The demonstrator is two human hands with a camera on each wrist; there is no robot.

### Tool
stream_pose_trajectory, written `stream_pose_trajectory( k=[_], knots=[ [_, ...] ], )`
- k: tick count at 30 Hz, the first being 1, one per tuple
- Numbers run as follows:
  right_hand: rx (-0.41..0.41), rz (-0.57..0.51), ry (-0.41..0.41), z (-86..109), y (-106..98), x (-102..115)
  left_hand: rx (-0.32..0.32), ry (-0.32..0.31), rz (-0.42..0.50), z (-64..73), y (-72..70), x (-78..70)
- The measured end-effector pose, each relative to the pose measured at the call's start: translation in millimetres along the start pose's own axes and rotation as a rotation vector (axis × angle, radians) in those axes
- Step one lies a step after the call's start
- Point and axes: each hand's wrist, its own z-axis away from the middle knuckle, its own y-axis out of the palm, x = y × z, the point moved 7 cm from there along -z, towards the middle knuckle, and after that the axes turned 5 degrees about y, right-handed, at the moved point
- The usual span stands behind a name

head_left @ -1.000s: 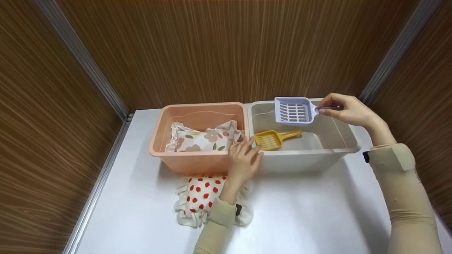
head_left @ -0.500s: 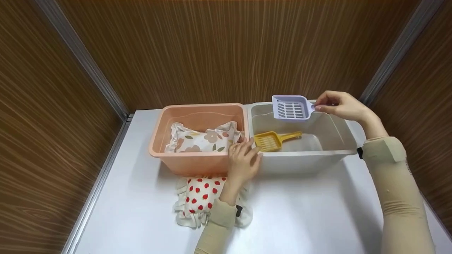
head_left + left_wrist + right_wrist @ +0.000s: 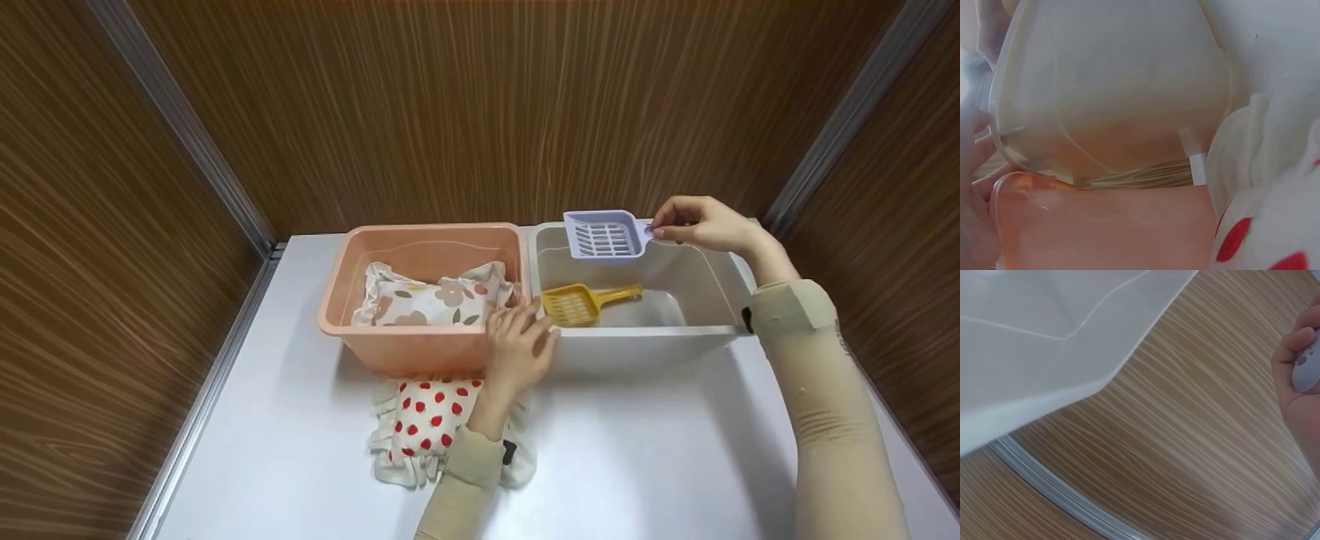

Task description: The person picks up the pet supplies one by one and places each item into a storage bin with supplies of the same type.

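Observation:
My right hand (image 3: 697,223) holds a lilac slotted litter scoop (image 3: 600,216) by its handle, up over the back of the white bin (image 3: 637,332). In the right wrist view the rounded handle end (image 3: 1307,371) shows inside the curled fingers. A yellow litter scoop (image 3: 574,305) lies in the left part of that bin. My left hand (image 3: 514,352) rests with spread fingers on the front rims where the white bin and the peach bin (image 3: 412,330) meet. Inside the peach bin is a small floral pillow (image 3: 427,296) with a ruffled edge.
A strawberry-print pillow (image 3: 427,420) with a ruffled edge lies on the white table (image 3: 637,465) in front of the peach bin, partly under my left forearm. Wood-grain panels (image 3: 480,112) rise at the back and both sides, close behind the bins.
My right hand has moved left with the lilac scoop, across the back of the white bin. The left hand has stayed at the rims, and the pillows and yellow scoop lie as before.

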Motion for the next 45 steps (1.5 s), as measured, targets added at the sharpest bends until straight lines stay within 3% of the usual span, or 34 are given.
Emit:
stream_pose_trajectory(
  k=[11,24,34,41,45],
  knots=[
    [0.015,-0.076,-0.037,-21.4,9,-8,0.005,-0.008,0.001,-1.8,4.1,0.5],
    [0.059,-0.064,-0.049,-37.2,14,-7,-0.030,0.005,-0.009,-2.2,2.7,4.5],
    [0.053,-0.062,-0.042,-44.3,13,-14,0.017,-0.010,-0.023,-2.9,5.0,2.6],
    [0.060,-0.097,-0.045,-48.9,20,-19,-0.052,0.022,-0.017,-0.9,4.3,1.9],
    [0.079,-0.095,-0.046,-40.6,22,-2,-0.061,0.025,-0.025,-1.2,2.4,2.8]
  ],
)
